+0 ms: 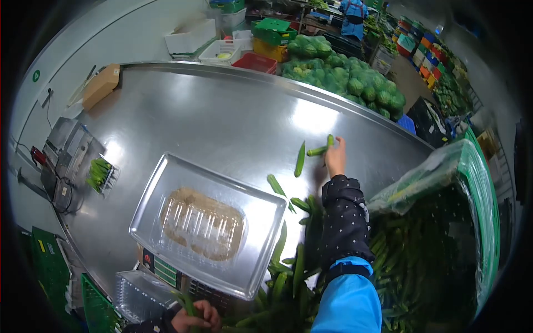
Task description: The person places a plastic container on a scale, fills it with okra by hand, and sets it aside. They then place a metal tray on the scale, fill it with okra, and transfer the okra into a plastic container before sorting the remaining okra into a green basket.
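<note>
On the steel table (pixel 222 116), the right hand (pixel 335 159) pinched an okra pod (pixel 317 150).
A loose pod (pixel 300 159) lay just left of that grip; the left hand (pixel 195 319) seemingly clasped green pods (pixel 186 302).

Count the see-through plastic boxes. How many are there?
3. One empty box sits on the metal tray; a second box lies at the table's near edge beside the left hand; a third box, full of okra, is on the scale. Others may be hidden.
</note>
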Demonstrator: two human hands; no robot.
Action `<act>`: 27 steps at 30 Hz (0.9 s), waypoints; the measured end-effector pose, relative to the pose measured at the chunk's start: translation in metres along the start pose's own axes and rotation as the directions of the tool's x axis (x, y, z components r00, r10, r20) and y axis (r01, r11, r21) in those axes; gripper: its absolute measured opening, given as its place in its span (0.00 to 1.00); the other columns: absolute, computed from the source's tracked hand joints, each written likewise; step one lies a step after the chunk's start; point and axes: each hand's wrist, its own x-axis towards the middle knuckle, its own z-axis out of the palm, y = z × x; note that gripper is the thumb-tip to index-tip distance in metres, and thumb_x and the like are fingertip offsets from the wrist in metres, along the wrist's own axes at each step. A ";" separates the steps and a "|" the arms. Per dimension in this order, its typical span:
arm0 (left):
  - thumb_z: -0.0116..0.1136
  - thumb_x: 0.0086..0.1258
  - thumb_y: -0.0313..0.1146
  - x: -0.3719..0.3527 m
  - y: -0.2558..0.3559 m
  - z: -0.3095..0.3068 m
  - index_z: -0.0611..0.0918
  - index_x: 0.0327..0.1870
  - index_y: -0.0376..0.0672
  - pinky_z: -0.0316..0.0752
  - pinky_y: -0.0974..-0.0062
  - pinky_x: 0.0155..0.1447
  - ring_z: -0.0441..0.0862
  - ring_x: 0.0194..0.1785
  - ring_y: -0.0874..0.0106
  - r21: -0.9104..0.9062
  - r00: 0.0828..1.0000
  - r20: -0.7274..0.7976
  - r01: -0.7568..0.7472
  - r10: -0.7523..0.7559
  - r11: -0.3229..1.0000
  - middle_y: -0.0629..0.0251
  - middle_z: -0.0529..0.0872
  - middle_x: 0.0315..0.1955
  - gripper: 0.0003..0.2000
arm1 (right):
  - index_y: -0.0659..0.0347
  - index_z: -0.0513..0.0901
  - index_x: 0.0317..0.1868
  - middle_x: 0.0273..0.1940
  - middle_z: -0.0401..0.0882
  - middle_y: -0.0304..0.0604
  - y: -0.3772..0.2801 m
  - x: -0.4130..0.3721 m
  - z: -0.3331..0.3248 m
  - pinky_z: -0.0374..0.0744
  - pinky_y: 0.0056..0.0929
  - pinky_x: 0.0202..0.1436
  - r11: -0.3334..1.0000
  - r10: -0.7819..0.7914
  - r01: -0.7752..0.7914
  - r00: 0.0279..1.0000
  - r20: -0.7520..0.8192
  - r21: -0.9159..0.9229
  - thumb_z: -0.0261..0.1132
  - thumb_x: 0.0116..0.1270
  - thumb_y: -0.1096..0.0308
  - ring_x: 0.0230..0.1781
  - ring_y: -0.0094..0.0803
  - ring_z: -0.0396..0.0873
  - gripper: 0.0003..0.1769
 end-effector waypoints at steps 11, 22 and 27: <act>0.57 0.50 0.18 -0.007 0.001 -0.023 0.71 0.34 0.41 0.71 0.70 0.36 0.75 0.33 0.64 -0.018 1.000 -0.028 0.005 -0.005 1.000 0.58 0.74 0.30 0.12 | 0.65 0.72 0.55 0.54 0.72 0.64 -0.048 0.006 0.007 0.72 0.43 0.57 0.774 0.184 0.224 0.816 0.549 -0.592 0.65 0.54 0.55 0.54 0.55 0.73 0.31; 0.55 0.49 0.18 -0.012 -0.004 -0.015 0.71 0.36 0.41 0.71 0.70 0.36 0.75 0.32 0.64 0.084 0.996 -0.067 0.063 -0.058 0.994 0.58 0.74 0.31 0.13 | 0.72 0.69 0.54 0.48 0.75 0.63 -0.055 -0.053 0.038 0.76 0.41 0.53 0.797 0.043 0.219 0.909 0.414 -0.563 0.71 0.42 0.55 0.49 0.55 0.77 0.41; 0.54 0.50 0.17 -0.011 -0.013 -0.023 0.71 0.37 0.41 0.70 0.70 0.36 0.74 0.32 0.65 0.144 0.997 -0.070 0.043 -0.033 0.989 0.58 0.74 0.31 0.13 | 0.71 0.72 0.49 0.43 0.79 0.63 -0.067 -0.071 0.015 0.76 0.39 0.50 0.879 0.002 0.382 0.596 0.803 -0.285 0.70 0.42 0.55 0.46 0.53 0.78 0.36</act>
